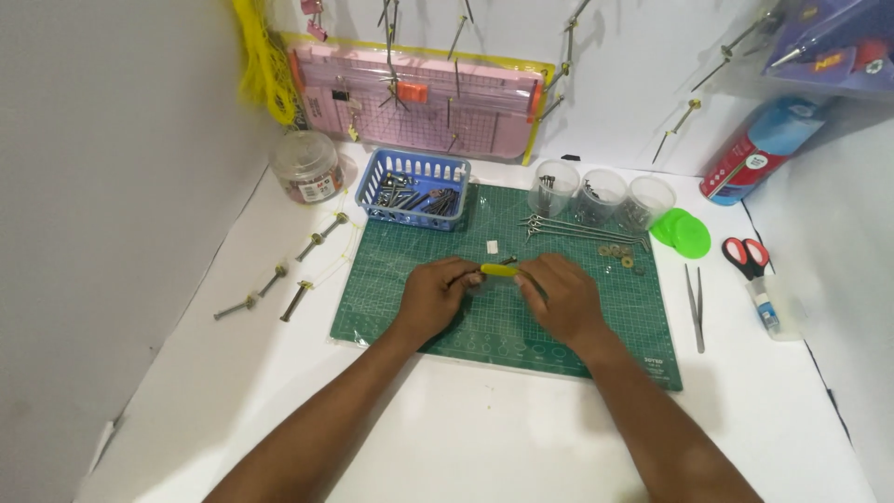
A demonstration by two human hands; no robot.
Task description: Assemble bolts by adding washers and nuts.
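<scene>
- Left hand and right hand pinch a yellow piece over the green mat's middle.
- Its ends hide under fingers.
- Basket at the mat's far-left corner; contents indistinct.

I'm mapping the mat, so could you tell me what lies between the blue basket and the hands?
In the head view, a small white piece lies on the green mat there.

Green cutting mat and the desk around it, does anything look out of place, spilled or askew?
Nothing looks spilled or damaged. Two green lids lie off their clear cups at the mat's far right corner. Several bolts lie scattered on the white table left of the mat. Both hands, left hand and right hand, hold a small yellow-green piece.
</scene>
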